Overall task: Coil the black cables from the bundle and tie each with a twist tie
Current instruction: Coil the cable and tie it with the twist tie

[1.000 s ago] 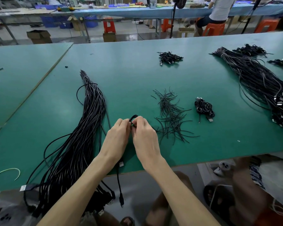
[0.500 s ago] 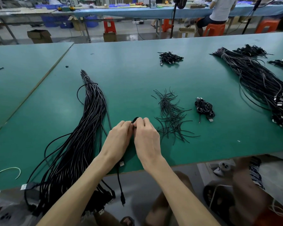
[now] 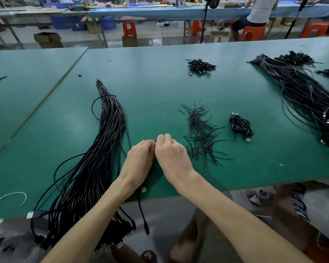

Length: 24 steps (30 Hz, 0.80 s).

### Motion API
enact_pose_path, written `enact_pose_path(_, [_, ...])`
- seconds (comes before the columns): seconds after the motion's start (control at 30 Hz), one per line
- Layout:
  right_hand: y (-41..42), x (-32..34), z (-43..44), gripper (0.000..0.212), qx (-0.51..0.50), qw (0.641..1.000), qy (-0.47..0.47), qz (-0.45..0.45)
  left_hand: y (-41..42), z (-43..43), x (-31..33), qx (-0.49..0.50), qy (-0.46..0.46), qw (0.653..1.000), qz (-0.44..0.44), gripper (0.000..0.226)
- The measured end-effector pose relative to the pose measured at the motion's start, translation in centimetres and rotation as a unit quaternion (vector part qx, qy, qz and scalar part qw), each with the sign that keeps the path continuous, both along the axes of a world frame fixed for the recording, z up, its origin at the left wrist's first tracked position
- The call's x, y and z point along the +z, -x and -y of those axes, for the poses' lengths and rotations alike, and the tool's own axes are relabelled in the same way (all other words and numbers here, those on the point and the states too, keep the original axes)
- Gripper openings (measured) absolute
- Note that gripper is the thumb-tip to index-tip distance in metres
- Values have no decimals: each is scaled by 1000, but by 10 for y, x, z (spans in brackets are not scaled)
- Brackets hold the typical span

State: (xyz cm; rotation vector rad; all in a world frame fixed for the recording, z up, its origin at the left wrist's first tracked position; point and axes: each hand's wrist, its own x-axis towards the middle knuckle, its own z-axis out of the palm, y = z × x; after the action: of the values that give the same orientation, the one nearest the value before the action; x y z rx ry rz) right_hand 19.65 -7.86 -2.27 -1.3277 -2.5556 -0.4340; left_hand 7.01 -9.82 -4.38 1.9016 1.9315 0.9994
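A long bundle of black cables [image 3: 95,160] lies on the green table [image 3: 160,82], running from the left middle down over the front edge. My left hand [image 3: 140,158] and my right hand [image 3: 172,153] meet just right of the bundle, fingertips together, pinching one black cable [image 3: 142,207]. Its coiled part is almost hidden by my fingers. The cable's tail hangs off the table edge between my forearms. A loose heap of black twist ties [image 3: 201,133] lies right of my right hand. A pile of coiled, tied cables [image 3: 240,126] sits further right.
A second large cable bundle [image 3: 302,95] spreads across the right side. Small piles of coiled cables [image 3: 199,65] lie at the back. A white tie [image 3: 10,198] lies at the front left. A person sits on an orange stool [image 3: 252,33] behind.
My hands have closed over the small coil, so the black loop that stood above my fingertips a second ago is now hidden. Both hands stay in about the same place.
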Motion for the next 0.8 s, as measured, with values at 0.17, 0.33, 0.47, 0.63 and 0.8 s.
enact_pose_path(0.17, [3, 0, -9, 48, 42, 999, -6, 15, 3, -4, -2, 13, 11, 1000, 24, 29])
enact_pose_path(0.33, [5, 2, -15, 18, 25, 987, 122, -101, 8, -6, 0, -10, 4, 996, 87, 32])
enact_pose_path(0.47, [4, 4, -18, 17, -34, 844, 320, -429, 14, -9, 3, -23, -23, 976, 214, 22])
enact_pose_path(0.63, [14, 0, -1, 15, -75, 633, 363, -679, 13, -6, 5, -56, -15, 907, 417, 24])
enact_pose_path(0.8, [18, 12, 5, 6, 21, 404, 526, -748, 23, -6, 7, -97, 20, 830, 549, 26])
